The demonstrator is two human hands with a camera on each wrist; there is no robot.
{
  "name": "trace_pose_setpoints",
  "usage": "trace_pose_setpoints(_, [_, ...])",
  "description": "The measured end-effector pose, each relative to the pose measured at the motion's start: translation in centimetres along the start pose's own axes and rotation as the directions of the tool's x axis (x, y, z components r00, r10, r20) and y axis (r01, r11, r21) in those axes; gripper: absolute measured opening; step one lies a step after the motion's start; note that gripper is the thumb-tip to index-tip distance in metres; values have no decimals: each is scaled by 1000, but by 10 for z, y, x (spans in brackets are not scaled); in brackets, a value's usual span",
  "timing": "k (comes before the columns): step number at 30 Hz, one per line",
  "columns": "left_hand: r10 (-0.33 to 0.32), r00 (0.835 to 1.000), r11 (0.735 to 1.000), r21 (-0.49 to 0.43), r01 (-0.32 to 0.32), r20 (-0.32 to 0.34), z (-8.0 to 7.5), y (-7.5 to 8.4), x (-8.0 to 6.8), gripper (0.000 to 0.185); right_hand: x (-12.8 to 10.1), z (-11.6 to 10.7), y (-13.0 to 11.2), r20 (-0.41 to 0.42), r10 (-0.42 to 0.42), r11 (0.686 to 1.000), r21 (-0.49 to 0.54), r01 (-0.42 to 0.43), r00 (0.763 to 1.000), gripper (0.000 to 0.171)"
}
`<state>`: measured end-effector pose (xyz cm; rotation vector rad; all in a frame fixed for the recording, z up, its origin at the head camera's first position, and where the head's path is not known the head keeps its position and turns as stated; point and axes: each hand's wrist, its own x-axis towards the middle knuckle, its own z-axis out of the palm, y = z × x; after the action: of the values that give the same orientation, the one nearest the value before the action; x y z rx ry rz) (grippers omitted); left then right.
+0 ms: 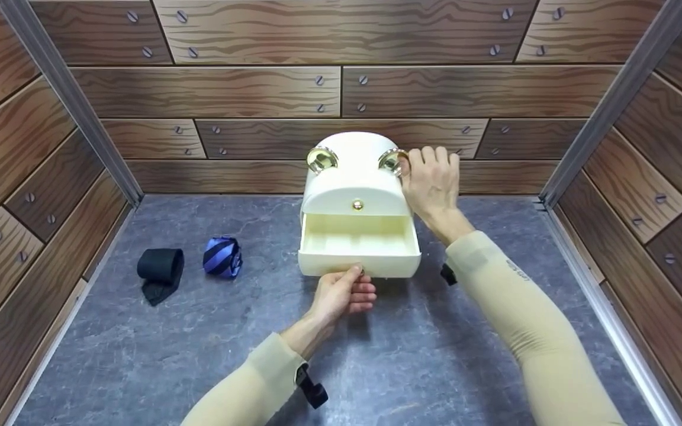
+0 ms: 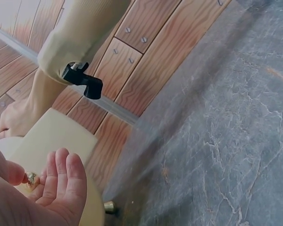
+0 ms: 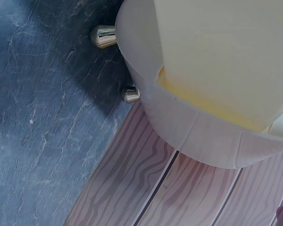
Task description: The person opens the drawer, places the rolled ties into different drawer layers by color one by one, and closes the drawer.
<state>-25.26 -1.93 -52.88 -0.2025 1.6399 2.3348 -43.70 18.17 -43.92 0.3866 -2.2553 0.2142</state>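
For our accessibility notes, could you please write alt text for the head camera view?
A person's left hand pinches the front knob of a cream box's open, empty bottom drawer, while the right hand steadies the box top. A black rolled tie and a blue striped one lie left on the grey surface.

One cabinet, two rolled ties, two hands.

One cream cabinet (image 1: pixel 356 177) with one drawer (image 1: pixel 359 251) pulled out, one small gold knob (image 1: pixel 357 205) on the upper front, two gold rings (image 1: pixel 322 159) on top, two gold feet (image 3: pixel 104 36) underneath. Two rolled ties: one black tie (image 1: pixel 160 266), one blue striped tie (image 1: pixel 222 257). Two hands: left hand (image 1: pixel 341 293), right hand (image 1: pixel 433 180).
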Motion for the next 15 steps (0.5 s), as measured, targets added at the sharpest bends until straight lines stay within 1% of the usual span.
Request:
trace_pose_setpoints(9, [-7,1000,1000,-12,7,-4,1,-2,-3,36,1,-2,-1,11,7,1000,1,-7,1000,52])
trace_pose_setpoints(15, [-2,1000,1000,-17,2,-6,1,-2,-7,35,0,-2,-1,4,3,1000,20,-3,1000,50])
